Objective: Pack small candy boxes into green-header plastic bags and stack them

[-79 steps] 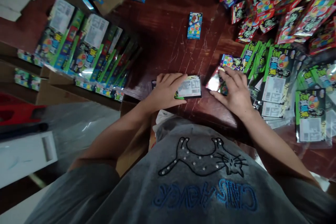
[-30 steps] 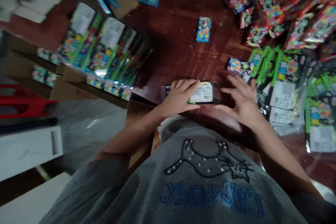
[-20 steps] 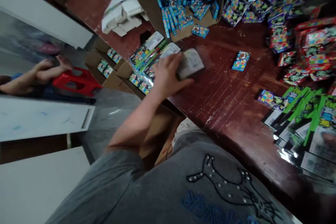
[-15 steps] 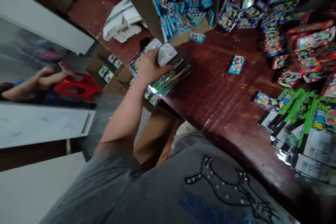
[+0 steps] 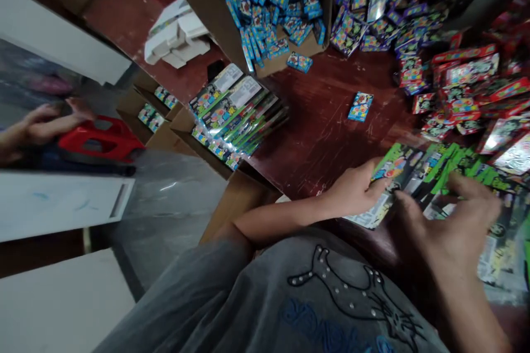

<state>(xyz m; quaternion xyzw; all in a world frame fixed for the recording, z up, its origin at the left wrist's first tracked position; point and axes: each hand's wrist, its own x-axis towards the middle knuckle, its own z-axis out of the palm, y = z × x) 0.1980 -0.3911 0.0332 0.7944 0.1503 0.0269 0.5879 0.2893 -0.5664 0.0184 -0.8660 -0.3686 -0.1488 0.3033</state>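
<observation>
The room around you is dim, and the bench [image 5: 318, 138] is dark red and scratched, with a lone blue box [image 5: 360, 106] lying on it by itself. Judging by how things lie, you look partway through: a leaning row [image 5: 242, 113] of green-edged packs, labels showing, is gathered well left of the blue box and seems dealt with, while a fan of loose packs [image 5: 451, 162] below and right of the box looks left to handle. One pack [image 5: 395, 168] is in hand, below the blue box and just beside that fan: your left hand [image 5: 351, 190] has its fingers closed on it, thumb over the front. Your right hand [image 5: 455, 231], farther right of the box, is blurred over the loose packs; its fingers are parted and loosely curled, with nothing seen gripped between them. On the bench, above and left of the blue box, a carton [image 5: 194, 0] lies open with blue boxes [image 5: 273, 0] heaped inside; purple boxes [image 5: 385, 5] pile up above it, and red packs [image 5: 464, 83] to its right. Far left of the box are folded white card [image 5: 178, 33], a grey floor [image 5: 174, 193], a red stool [image 5: 99, 140] and, blurred beside the stool, another person's bare limbs [image 5: 49, 124].
</observation>
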